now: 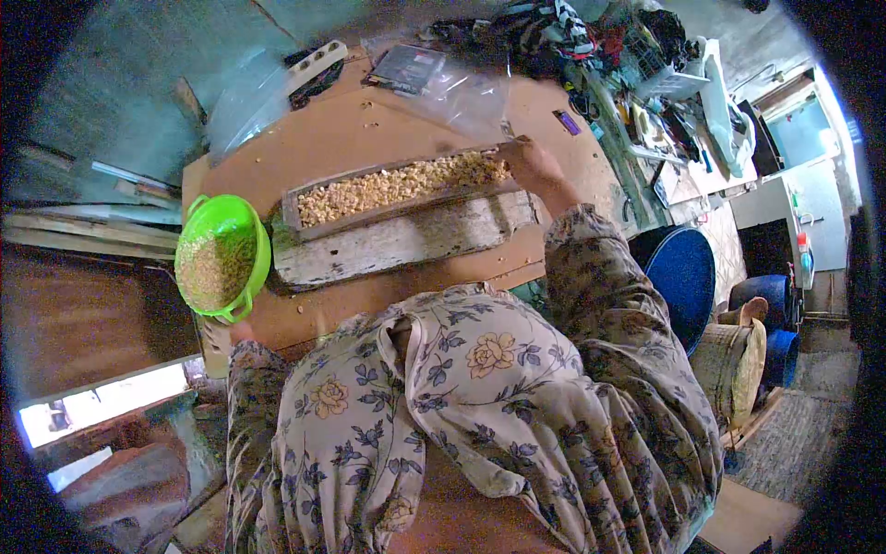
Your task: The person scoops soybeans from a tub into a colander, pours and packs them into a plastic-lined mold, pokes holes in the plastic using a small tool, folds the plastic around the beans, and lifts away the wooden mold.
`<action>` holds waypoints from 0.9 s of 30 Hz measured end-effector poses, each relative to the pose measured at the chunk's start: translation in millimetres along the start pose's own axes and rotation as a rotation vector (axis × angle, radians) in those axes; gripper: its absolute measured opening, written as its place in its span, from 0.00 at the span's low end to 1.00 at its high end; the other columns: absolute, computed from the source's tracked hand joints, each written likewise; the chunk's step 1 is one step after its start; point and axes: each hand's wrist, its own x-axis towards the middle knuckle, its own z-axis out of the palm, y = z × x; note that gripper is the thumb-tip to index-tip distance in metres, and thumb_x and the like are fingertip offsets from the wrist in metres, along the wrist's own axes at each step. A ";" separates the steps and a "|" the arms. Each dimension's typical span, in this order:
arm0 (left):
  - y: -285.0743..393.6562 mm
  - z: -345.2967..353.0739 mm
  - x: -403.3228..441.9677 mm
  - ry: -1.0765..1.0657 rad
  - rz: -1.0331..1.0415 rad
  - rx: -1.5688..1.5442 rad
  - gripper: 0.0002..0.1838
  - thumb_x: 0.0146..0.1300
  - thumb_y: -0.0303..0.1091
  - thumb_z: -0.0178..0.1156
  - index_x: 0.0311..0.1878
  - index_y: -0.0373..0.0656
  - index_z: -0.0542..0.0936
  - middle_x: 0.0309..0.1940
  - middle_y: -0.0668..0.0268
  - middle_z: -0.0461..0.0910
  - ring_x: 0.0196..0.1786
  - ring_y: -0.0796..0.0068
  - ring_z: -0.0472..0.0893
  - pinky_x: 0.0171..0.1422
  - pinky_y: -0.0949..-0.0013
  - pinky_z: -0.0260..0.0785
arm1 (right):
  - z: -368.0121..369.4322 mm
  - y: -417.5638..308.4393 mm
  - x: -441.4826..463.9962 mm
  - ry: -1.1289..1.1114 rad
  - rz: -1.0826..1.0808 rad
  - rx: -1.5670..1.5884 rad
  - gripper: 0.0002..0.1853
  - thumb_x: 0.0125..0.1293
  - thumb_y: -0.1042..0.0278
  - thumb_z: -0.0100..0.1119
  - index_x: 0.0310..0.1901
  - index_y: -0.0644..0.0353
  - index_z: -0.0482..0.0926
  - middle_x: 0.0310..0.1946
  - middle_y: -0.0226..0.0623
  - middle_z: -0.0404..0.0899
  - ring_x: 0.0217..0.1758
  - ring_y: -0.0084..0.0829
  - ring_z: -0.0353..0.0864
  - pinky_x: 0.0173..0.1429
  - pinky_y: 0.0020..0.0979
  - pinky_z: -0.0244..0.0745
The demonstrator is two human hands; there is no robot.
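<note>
At the left edge of the table a bright green plastic bowl [257,268] with side handles is tilted, with pale grainy pieces inside. My left hand [242,333] is closed at its lower handle, the fingers mostly hidden behind the rim. A long narrow wooden trough [369,218] lies across the table, filled with crumbly yellowish pieces [397,188]. My right hand [535,170] is at the trough's right end, fingers bent and closed at the corner; what they grip there is hidden. A weathered whitish board [397,245] lies along the trough's near side.
Clear plastic bags [471,97] and a dark flat packet [406,69] lie at the back of the table [369,115]. A purple lighter-like item [566,122] is at right. Blue barrels [683,286] and a woven basket-like container [734,369] stand to my right.
</note>
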 end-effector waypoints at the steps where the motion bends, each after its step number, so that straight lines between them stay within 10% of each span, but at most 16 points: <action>1: -0.1 -1.2 1.6 0.004 -0.001 -0.010 0.18 0.57 0.36 0.49 0.46 0.32 0.70 0.46 0.50 0.70 0.50 0.60 0.68 0.56 0.61 0.59 | 1.9 3.4 -2.2 0.008 -0.007 0.030 0.11 0.53 0.71 0.48 0.37 0.53 0.77 0.40 0.38 0.76 0.44 0.43 0.74 0.48 0.37 0.71; 5: -1.9 -18.5 14.0 0.057 -0.028 -0.098 0.18 0.58 0.36 0.50 0.46 0.31 0.70 0.46 0.50 0.70 0.51 0.59 0.68 0.56 0.61 0.59 | -28.0 -10.7 -36.4 0.472 0.173 0.282 0.08 0.57 0.65 0.50 0.35 0.56 0.77 0.37 0.38 0.78 0.39 0.46 0.75 0.45 0.38 0.71; 7: 10.0 -51.2 22.6 0.203 0.001 -0.281 0.18 0.58 0.35 0.50 0.46 0.31 0.70 0.47 0.50 0.70 0.51 0.59 0.68 0.57 0.61 0.59 | -23.4 -2.7 -46.7 0.206 0.493 0.170 0.10 0.58 0.61 0.52 0.37 0.57 0.76 0.34 0.41 0.78 0.34 0.47 0.76 0.39 0.36 0.71; 12: 131.0 -156.6 14.9 0.410 0.471 -0.690 0.20 0.57 0.37 0.52 0.48 0.32 0.70 0.47 0.51 0.69 0.51 0.60 0.68 0.59 0.61 0.58 | -6.7 -6.1 -79.5 0.022 0.510 0.540 0.11 0.58 0.65 0.54 0.38 0.63 0.74 0.30 0.40 0.78 0.29 0.32 0.76 0.33 0.29 0.70; 18: 241.0 -147.2 -86.6 -0.770 1.257 -0.679 0.31 0.44 0.33 0.62 0.55 0.41 0.65 0.53 0.57 0.67 0.58 0.57 0.64 0.63 0.59 0.51 | -2.2 -9.1 -99.2 0.023 0.500 1.193 0.11 0.59 0.67 0.53 0.40 0.64 0.74 0.27 0.31 0.76 0.24 0.19 0.69 0.25 0.24 0.65; 20: 257.2 -137.5 -113.3 -0.551 1.540 -0.447 0.28 0.43 0.32 0.61 0.53 0.45 0.68 0.48 0.58 0.69 0.54 0.59 0.67 0.62 0.56 0.52 | -4.0 -16.5 -116.6 0.056 0.542 1.309 0.11 0.59 0.67 0.53 0.41 0.63 0.74 0.26 0.29 0.75 0.23 0.19 0.68 0.24 0.23 0.63; 27: 237.7 -79.8 -120.0 -0.498 1.579 -0.453 0.10 0.43 0.29 0.58 0.32 0.47 0.74 0.34 0.65 0.71 0.43 0.64 0.70 0.57 0.56 0.56 | 19.8 -32.8 -140.3 0.000 0.515 1.402 0.13 0.59 0.68 0.54 0.44 0.65 0.72 0.25 0.28 0.72 0.22 0.20 0.69 0.22 0.24 0.64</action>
